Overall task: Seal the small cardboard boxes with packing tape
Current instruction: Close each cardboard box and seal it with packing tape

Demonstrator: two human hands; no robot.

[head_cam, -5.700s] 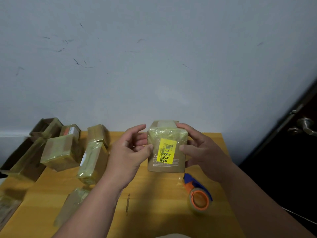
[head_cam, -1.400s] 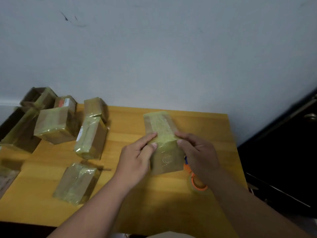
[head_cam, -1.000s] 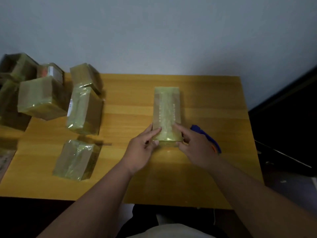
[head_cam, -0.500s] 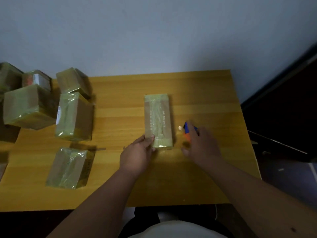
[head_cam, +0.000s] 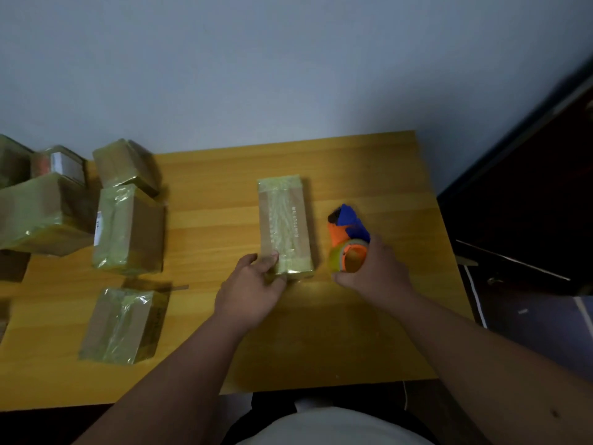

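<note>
Two hands — left hand [head_cam: 253, 289] on box [head_cam: 285, 224], right hand [head_cam: 373, 273] gripping dispenser [head_cam: 348, 239]

The table [head_cam: 369, 332] is smooth, light wood. Left of the fingers [head_cam: 272, 256], cardboard boxes [head_cam: 128, 229] wear glossy, wrinkled tape.
</note>
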